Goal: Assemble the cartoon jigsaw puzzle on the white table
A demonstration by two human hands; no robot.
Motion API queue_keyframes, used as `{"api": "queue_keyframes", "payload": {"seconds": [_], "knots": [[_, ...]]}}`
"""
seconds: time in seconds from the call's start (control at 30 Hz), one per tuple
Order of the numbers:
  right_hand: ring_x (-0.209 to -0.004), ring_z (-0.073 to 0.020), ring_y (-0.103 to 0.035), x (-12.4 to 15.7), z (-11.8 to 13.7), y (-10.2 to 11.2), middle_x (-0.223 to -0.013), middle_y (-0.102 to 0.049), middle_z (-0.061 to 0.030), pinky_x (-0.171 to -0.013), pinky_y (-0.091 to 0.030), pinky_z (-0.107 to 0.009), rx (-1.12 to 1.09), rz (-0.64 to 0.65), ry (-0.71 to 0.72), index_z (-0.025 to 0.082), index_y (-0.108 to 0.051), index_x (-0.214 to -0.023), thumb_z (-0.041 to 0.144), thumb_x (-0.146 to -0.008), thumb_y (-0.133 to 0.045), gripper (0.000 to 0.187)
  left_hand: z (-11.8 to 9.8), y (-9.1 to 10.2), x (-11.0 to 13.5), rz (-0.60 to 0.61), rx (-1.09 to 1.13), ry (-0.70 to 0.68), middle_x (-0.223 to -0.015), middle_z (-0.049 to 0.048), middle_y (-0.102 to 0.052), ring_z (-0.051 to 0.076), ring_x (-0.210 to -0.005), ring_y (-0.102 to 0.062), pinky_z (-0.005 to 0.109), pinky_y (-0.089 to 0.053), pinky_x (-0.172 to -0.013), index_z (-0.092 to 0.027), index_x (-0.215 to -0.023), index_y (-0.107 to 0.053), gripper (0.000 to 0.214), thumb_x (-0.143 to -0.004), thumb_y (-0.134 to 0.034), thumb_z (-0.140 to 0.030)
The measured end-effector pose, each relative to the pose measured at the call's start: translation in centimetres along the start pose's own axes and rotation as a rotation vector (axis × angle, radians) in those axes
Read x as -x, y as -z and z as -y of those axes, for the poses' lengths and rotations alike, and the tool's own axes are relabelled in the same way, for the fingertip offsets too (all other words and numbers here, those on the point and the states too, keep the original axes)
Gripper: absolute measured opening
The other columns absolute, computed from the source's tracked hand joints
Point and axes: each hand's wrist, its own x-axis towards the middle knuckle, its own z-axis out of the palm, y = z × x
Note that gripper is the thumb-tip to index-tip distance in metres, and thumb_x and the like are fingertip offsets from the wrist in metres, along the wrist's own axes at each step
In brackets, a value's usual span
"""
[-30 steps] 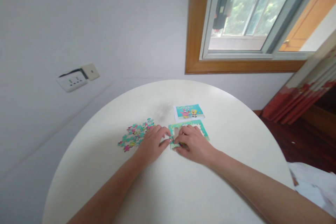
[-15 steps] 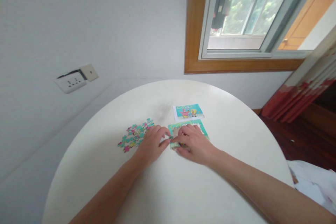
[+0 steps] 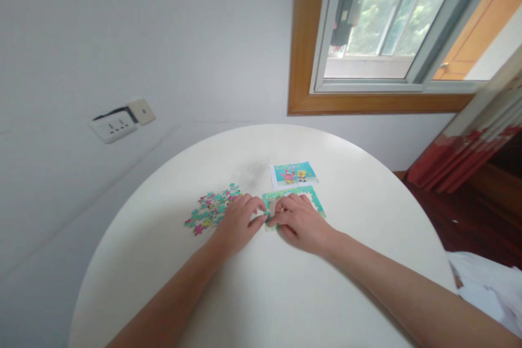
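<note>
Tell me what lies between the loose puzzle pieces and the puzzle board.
In the head view, the left hand lies between the loose puzzle pieces and the puzzle board; past its knuckles, white tabletop shows in the gap.

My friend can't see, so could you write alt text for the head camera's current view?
A person's left hand and right hand nearly meet at the left edge of a partly built puzzle on a white table. Loose pieces lie beside the left hand; a picture card lies just beyond the puzzle.
</note>
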Motion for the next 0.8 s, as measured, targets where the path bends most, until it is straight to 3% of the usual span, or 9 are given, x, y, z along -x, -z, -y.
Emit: {"api": "queue_keyframes", "payload": {"seconds": [0.67, 0.8], "knots": [[-0.093, -0.0183, -0.048, 0.1, -0.5, 0.1, -0.095, -0.06, -0.002, -0.079, -0.028, -0.034, -0.007, -0.039, 0.013, 0.028, -0.073, -0.087, 0.012, -0.08, -0.058, 0.024, 0.1, 0.6, 0.2, -0.036, 0.024, -0.052, -0.09, 0.0019, -0.058, 0.02, -0.089, -0.052, 0.034, -0.041, -0.084, -0.021, -0.094, -0.056, 0.014, -0.081, -0.059, -0.025], [-0.093, -0.0185, -0.052, -0.3, -1.6, 2.0, -0.096, -0.062, -0.0041, -0.082, -0.035, -0.034, -0.037, -0.108, -0.029, 0.025, -0.072, -0.093, 0.006, -0.078, -0.054, 0.031, 0.5, 1.3, 0.0, -0.053, 0.021, -0.021, -0.088, 0.0022, -0.058, 0.021, -0.088, -0.054, 0.037, -0.042, -0.086, -0.021, -0.093, -0.057, 0.012, -0.083, -0.058, -0.027]]}}
